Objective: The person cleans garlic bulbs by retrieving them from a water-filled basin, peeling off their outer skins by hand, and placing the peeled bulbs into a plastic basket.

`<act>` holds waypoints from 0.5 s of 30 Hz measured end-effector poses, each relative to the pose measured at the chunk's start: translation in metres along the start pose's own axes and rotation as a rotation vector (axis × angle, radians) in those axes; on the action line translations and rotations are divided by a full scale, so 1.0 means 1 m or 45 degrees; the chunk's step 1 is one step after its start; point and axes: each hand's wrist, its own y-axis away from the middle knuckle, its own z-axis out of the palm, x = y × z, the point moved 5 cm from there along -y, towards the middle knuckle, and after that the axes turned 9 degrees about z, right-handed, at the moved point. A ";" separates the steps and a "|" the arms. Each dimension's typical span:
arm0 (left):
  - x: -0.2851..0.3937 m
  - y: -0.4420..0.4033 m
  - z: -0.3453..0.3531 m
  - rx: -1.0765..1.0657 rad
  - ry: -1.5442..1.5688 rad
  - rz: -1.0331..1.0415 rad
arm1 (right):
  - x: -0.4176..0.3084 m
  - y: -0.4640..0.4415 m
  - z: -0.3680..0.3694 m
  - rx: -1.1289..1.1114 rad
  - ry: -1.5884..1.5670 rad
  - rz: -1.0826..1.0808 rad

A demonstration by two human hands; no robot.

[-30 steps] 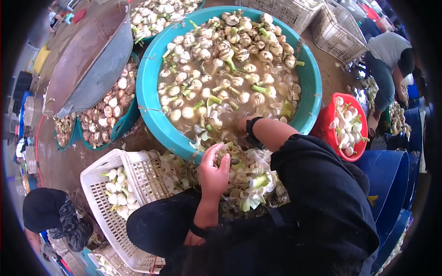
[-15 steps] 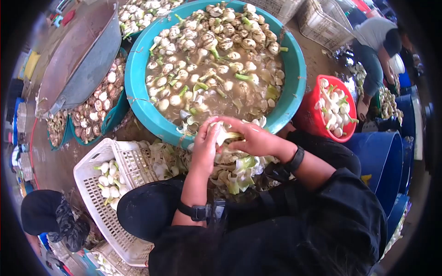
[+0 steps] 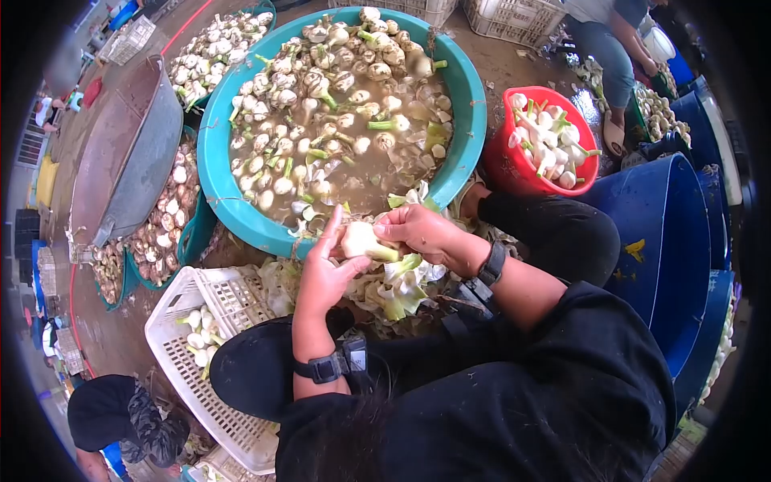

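The bulb (image 3: 361, 240) is a fat, pale thing, creamy white all over its round body and looking fairly clean from here. It narrows into a thick stub of stem (image 3: 385, 254), yellowish green. It's lying on its side up in the air, the rounded end toward the left hand (image 3: 328, 261), the stem pointing off to the right and a little back toward the person. The left fingers and thumb cradle it; the right hand (image 3: 428, 234) has its thumb against the upper side. It sits by the tub's near rim (image 3: 269, 234).
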 end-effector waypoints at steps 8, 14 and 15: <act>0.015 0.007 0.013 0.261 -1.093 0.801 | 0.004 -0.007 -0.005 0.022 -0.145 -0.063; -0.007 0.007 -0.048 1.058 0.345 0.432 | 0.012 0.025 0.015 -0.209 1.090 -0.541; -0.008 0.009 -0.056 1.041 0.280 0.448 | 0.012 0.030 0.017 0.045 1.424 -0.530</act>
